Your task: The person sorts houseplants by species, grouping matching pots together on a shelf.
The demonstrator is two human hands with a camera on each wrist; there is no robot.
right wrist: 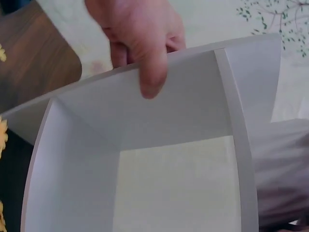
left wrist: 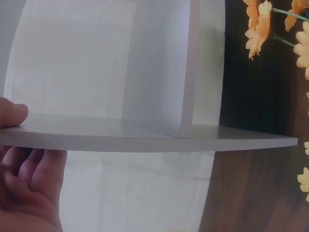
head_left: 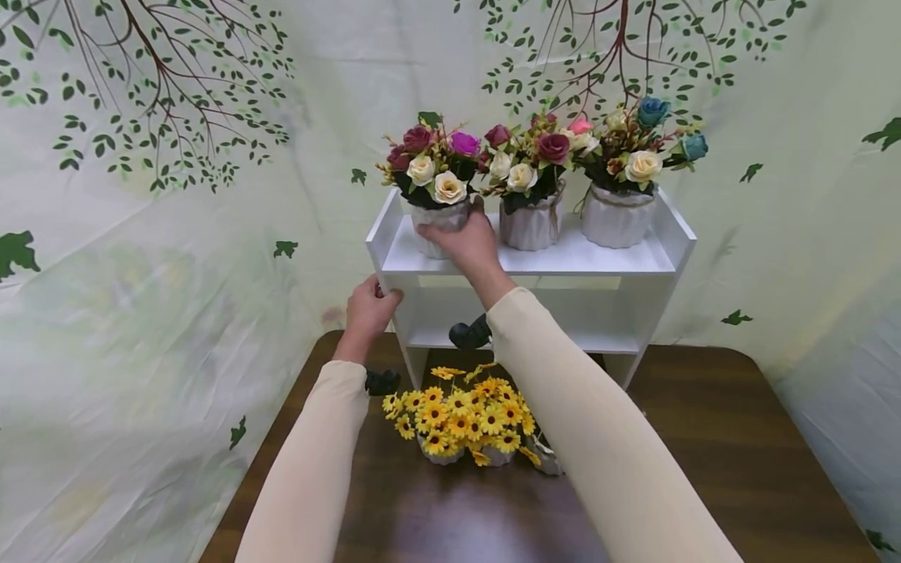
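Nearest, two sleeves (head_left: 303,477) of plain cream cloth stretched out over a table (head_left: 711,446), its dark brown surface streaked with wood grain, glossy towards the front and rounded at the far corners. Black rounded devices (head_left: 470,335) sat by both cuffs. Between the forearms stood a cluster of yellow daisy-like flowers (head_left: 457,422), thin-petalled with dark centres, in pale, squat pots (head_left: 442,450); the right sleeve partly hid the cluster's right end.

Just behind rose a white shelf unit (head_left: 528,352), made of smooth, flat panels with crisp straight edges. The left hand (head_left: 371,309) gripped its left side panel (left wrist: 145,144), thumb laid against the inner face and fingers bent against the outer one.

Higher up, the right hand (head_left: 468,238) grasped the left flowerpot (head_left: 431,223) at the left end of the top board, thumb across its pale, ridged front and fingers at its right side. Cream, magenta and dusky red roses (head_left: 449,188) with layered petals crowded above its rim. Just beside it, a middle flowerpot (head_left: 528,223) and a right flowerpot (head_left: 618,215) stood upright, both fluted and tied with rough twine.

Farthest back hung a pale, creased backdrop (head_left: 338,117), printed with brown branches and small oval green leaves.
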